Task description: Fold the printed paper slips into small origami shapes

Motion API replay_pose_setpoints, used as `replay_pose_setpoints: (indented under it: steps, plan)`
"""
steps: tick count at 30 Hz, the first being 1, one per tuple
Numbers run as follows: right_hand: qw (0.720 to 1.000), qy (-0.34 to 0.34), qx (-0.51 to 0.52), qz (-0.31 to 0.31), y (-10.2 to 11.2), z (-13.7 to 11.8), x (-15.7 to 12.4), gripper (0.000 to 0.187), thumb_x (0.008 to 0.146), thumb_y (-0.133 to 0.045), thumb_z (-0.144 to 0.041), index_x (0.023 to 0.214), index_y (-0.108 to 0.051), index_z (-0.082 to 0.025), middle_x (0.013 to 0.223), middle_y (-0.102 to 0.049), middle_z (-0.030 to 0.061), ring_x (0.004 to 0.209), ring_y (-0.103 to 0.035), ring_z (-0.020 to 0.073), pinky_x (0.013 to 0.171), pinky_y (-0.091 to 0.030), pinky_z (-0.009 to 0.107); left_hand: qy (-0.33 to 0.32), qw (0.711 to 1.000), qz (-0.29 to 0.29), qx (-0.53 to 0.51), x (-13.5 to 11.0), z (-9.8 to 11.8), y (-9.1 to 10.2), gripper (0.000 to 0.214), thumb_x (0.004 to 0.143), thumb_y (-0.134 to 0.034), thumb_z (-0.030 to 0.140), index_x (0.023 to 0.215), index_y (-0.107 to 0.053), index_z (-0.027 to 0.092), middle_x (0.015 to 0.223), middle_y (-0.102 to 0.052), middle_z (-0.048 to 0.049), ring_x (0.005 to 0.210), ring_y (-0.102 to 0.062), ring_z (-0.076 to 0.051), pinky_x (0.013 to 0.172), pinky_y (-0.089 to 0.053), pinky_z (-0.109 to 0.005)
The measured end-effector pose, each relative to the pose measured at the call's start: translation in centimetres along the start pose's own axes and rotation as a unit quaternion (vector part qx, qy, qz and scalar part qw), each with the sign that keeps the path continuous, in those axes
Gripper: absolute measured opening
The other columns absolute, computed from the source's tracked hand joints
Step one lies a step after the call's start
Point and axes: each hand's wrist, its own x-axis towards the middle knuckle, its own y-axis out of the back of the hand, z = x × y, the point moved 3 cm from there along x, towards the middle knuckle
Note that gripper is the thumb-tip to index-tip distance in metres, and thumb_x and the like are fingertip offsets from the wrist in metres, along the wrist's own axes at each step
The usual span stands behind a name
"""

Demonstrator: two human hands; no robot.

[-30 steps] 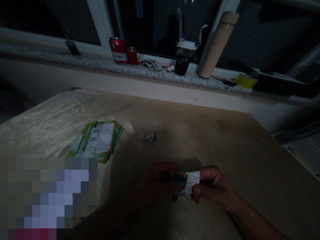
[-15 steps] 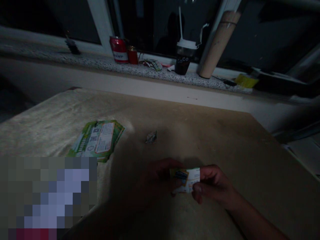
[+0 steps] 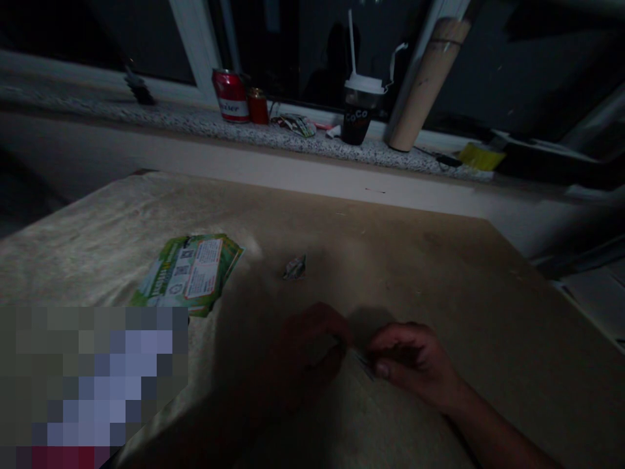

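Observation:
Above the table, in the head view, a small piece of folded printed paper [image 3: 363, 363] is turned nearly edge-on, so its face is hidden. My right hand [image 3: 415, 358] pinches it between thumb and fingers. My left hand [image 3: 312, 345] lies in dark shadow, its fingers closed in a pinch at the paper's left end. Beyond my hands, a small crumpled scrap [image 3: 295, 268] rests on the table. To the left lies a stack of green printed leaflets [image 3: 188, 273], fanned slightly at its right edge.
The table [image 3: 415, 254] has a pale brown covering. Behind it, a speckled windowsill [image 3: 185, 124] carries a red can [image 3: 229, 96], a small red jar [image 3: 258, 106], a lidded cup with straw [image 3: 358, 114] and a leaning cardboard tube [image 3: 427, 85]. A pixelated patch covers the lower left.
The folded paper has turned from showing its printed face to lying almost edge-on between my hands. My left fingers have shifted slightly; the leaflets and scrap are unmoved.

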Motion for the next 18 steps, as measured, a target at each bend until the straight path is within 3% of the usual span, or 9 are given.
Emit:
replay_pose_setpoints:
  steps: [8,18]
  plan:
    - [0.990,0.076,-0.110,0.040,-0.37,-0.92,0.38,0.012,0.080,-0.085,-0.016,0.088,-0.077,-0.021,0.070,-0.077,-0.0002,0.060,-0.070,0.0121,0.056,-0.056,0.018,-0.096,0.994,0.052,0.013,0.36,0.70,-0.12,0.029,0.081,-0.057,0.000,0.098,-0.066,0.022,0.097,-0.069,-0.0032,0.091,-0.069,-0.017,0.080,-0.054,-0.029]
    - [0.974,0.098,-0.200,0.045,-0.75,-0.96,0.23,0.013,0.079,-0.071,-0.008,0.085,-0.073,-0.019,0.064,-0.070,-0.0013,0.054,-0.065,0.0113,0.052,-0.052,0.018,-0.124,0.986,0.024,0.106,0.33,1.07,-0.24,0.036,0.087,-0.057,-0.001,0.108,-0.069,0.026,0.113,-0.064,-0.0029,0.097,-0.068,-0.013,0.084,-0.054,-0.023]
